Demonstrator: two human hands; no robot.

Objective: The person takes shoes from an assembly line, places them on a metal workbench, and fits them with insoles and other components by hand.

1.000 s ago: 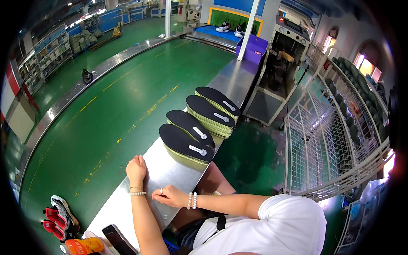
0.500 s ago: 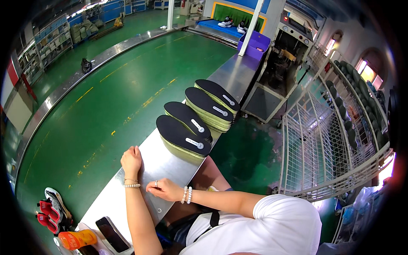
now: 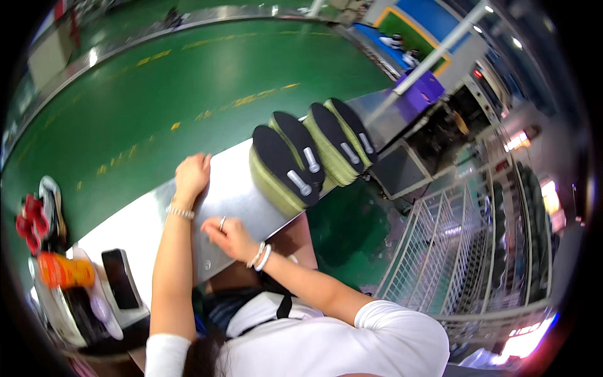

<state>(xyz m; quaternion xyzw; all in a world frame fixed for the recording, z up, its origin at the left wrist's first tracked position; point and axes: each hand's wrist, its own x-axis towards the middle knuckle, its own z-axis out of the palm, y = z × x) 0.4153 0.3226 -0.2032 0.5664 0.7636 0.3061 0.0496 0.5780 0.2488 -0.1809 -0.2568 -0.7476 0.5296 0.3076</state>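
Observation:
My left hand (image 3: pixel 192 174) rests near the far edge of the metal bench (image 3: pixel 235 188), its fingers curled in; I see nothing in it. Closer to me, my right hand (image 3: pixel 231 239) hovers over or lies on the bench, loosely closed, with a ring on one finger and nothing visible in its grip. To the right of both hands stand stacks of insoles, black on top with green sides. The nearest insole stack (image 3: pixel 279 163) is apart from my hands. Beside it are a second stack (image 3: pixel 300 141) and two more insole stacks (image 3: pixel 336 135) farther along the bench.
An orange-labelled bottle (image 3: pixel 66 271), a phone (image 3: pixel 120 279) and red-and-black shoes (image 3: pixel 41 220) sit at the bench's left end. A wire rack cart (image 3: pixel 433 251) stands to the right. Farther off are a purple bin (image 3: pixel 421 91) and a machine (image 3: pixel 461 116).
My view has turned and tilted, so the bench and stacks sit differently in the picture. Both hands keep nearly the same curled pose on the bench. The insole stacks have not been moved.

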